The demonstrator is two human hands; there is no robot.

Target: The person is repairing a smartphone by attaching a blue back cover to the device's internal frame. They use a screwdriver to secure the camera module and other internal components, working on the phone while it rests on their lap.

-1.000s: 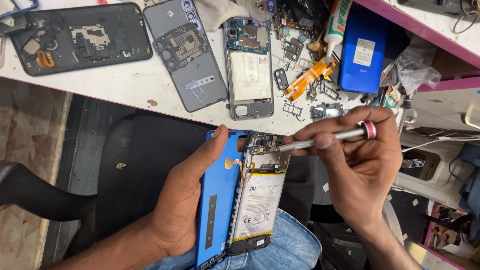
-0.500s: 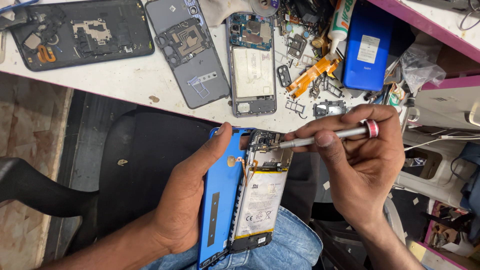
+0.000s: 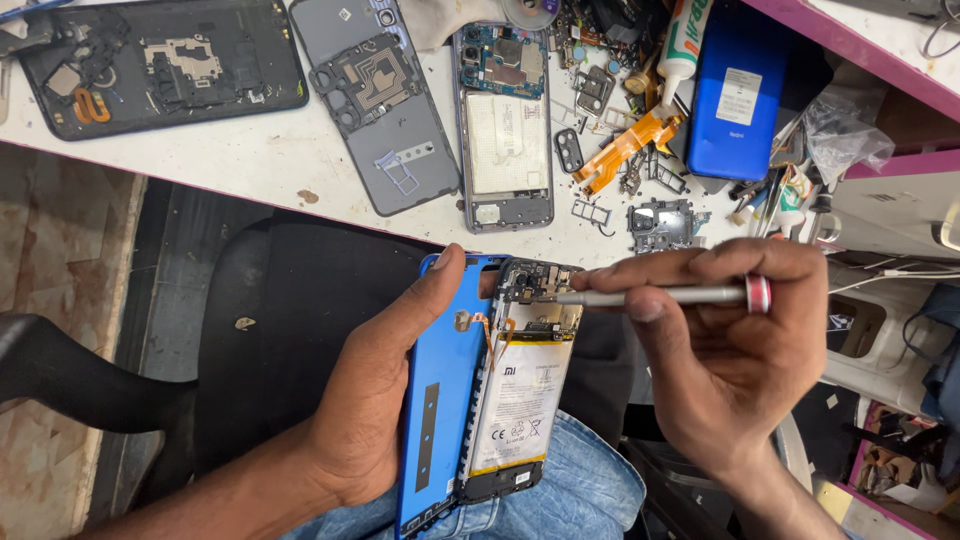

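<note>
Workbench: white top running across the upper frame, crowded with phone parts
Dark chair seat: sitting below the bench edge, left of centre
Black tablet shell: lying open in the upper left of the frame, an orange flex showing inside
Grey back cover: lying face down, upper centre, just left of the opened grey phone
Opened grey phone: lying upper centre with its board and pale battery exposed
Blue phone on the bench: resting in the upper right, back side up, a white glue tube just beside it
Opened phone in hand: sitting lower centre of the frame over a jeans-clad knee, its battery and top board showing, its blue back cover hinging off to the left
Left hand: coming in from the lower left, wrapping the blue cover and phone from the side, thumb pressing near the top edge; the grip is closed around the phone
Right hand: entering from the lower right, fingers pinching the screwdriver shaft
Screwdriver: silver with a red ring at its end, lying near level, right of centre, its tip touching the board at the phone's top end
Orange flex cable: lying loose on the bench, upper right of centre, among small brackets
</note>
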